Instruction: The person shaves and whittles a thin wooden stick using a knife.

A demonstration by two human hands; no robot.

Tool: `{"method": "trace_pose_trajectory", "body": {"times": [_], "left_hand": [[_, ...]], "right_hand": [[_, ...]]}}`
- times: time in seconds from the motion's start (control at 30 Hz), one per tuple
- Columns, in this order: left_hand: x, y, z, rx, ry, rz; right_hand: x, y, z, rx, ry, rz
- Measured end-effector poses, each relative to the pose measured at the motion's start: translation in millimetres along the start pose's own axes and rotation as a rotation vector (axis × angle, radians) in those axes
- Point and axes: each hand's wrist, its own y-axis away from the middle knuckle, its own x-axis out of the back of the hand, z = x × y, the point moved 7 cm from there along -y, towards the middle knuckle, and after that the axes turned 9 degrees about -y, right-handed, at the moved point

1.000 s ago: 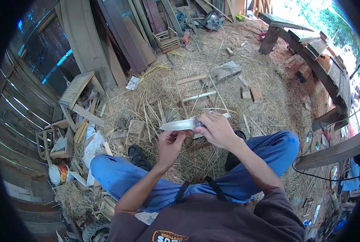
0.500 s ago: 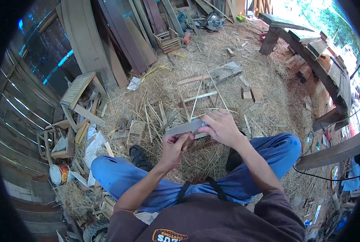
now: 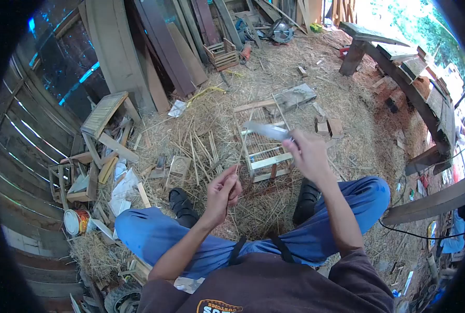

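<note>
My right hand (image 3: 310, 159) is closed around the handle of a broad-bladed knife (image 3: 266, 130), raised above the wooden frame, its blade pointing left. The handle is mostly hidden by my fingers. My left hand (image 3: 223, 194) pinches a thin wooden stick (image 3: 238, 168), and only a short tip of it shows above the fingers. On the ground between my feet and just beyond my hands lies a slatted wooden frame (image 3: 270, 160) with thin rods across it. Left of it, several loose thin sticks (image 3: 195, 156) are scattered on the straw.
A grey wood block (image 3: 295, 96) lies behind the frame. Small wood blocks (image 3: 328, 127) sit to its right. A slatted stool (image 3: 104, 112), a tin can (image 3: 76, 223) and scrap wood stand at left. Tall boards (image 3: 164, 47) lean at the back. A long bench (image 3: 407, 86) curves along the right.
The knife has lifted off the stick and swung up and away from my left hand. My right hand has moved right; my left hand has lowered slightly.
</note>
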Motion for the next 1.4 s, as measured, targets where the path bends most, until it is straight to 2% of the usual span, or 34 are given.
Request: {"method": "trace_pose_trajectory", "body": {"times": [0.1, 0.27, 0.47, 0.57, 0.67, 0.77, 0.8, 0.93, 1.0, 1.1, 1.4], "left_hand": [[-3.7, -6.0, 4.0, -0.009, 0.051, 0.076], [-3.2, -17.2, -2.1, -0.089, -0.07, 0.059], [-26.4, -21.7, 11.1, -0.21, 0.031, -0.008], [-27.6, -23.0, 7.2, -0.166, 0.073, -0.047], [-24.3, -22.1, -0.3, -0.157, 0.057, -0.067], [-25.9, -18.9, -0.6, -0.13, 0.042, -0.075], [-27.1, -17.9, -1.2, -0.111, 0.04, -0.078], [-27.1, -14.9, -9.2, -0.076, 0.009, -0.086], [-28.6, -12.6, -12.6, -0.018, -0.02, -0.095], [-32.4, -11.4, -10.2, -0.052, -0.047, -0.133], [-43.7, -12.0, 15.1, 0.035, 0.153, -0.255]], "right_hand": [[-27.6, 6.5, -19.0, 0.13, -0.054, -0.103], [-55.2, 14.9, -35.0, 0.295, -0.109, -0.194], [-63.4, 18.4, -38.4, 0.329, -0.097, -0.214], [-55.7, 17.4, -35.8, 0.299, -0.108, -0.22], [-42.3, 16.9, -28.6, 0.255, -0.156, -0.134], [-28.4, 12.0, -16.3, 0.042, -0.345, -0.041], [-30.3, 13.4, -5.4, -0.102, -0.488, -0.057], [-37.3, 8.2, 12.8, -0.275, -1.006, -0.156], [-33.4, 2.5, 11.3, -0.271, -1.114, -0.157], [-30.9, -2.6, 5.9, -0.25, -1.165, -0.206], [-59.8, 6.4, -15.6, -0.288, -1.273, -0.438]]}}
